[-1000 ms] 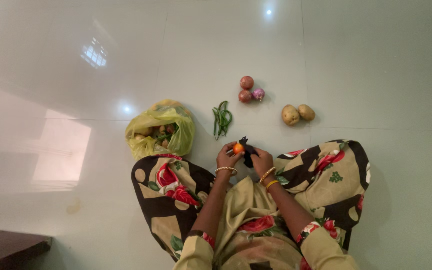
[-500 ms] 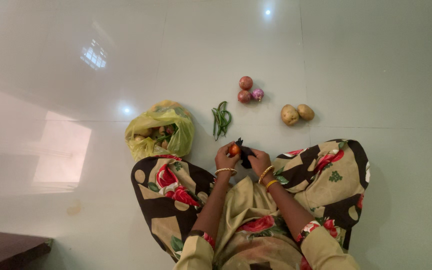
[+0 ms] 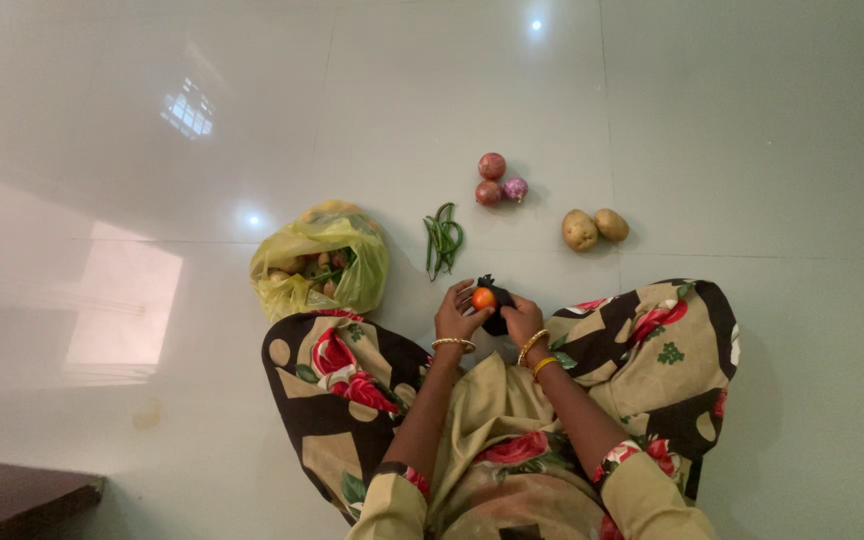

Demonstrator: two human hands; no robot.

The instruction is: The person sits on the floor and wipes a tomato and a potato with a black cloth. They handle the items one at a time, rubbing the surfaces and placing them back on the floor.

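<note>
Orange-red and small, a round tomato (image 3: pixel 482 298) sat pinched in the fingertips of the left hand (image 3: pixel 459 313), held above the pale glossy tiled floor (image 3: pixel 712 120) just in front of the person's crossed legs. The right hand (image 3: pixel 523 317) was closed around a crumpled black bag (image 3: pixel 498 304), which pressed against the tomato's right side, so the two hands nearly met. Gold bangles (image 3: pixel 452 342) circled both wrists, and the lap was covered by tan cloth printed with red flowers and black patches (image 3: pixel 652 340).

On the floor beyond the hands lay a small bunch of green chillies (image 3: pixel 443 239). Farther out, three red onions (image 3: pixel 499 182) clustered together, and to their right two potatoes (image 3: pixel 594 228) touched each other. Left of the chillies, beside the person's left knee, stood an open yellow-green plastic bag (image 3: pixel 322 258) with more vegetables inside. A dark wooden edge (image 3: pixel 12 492) showed at the floor's near left corner.
</note>
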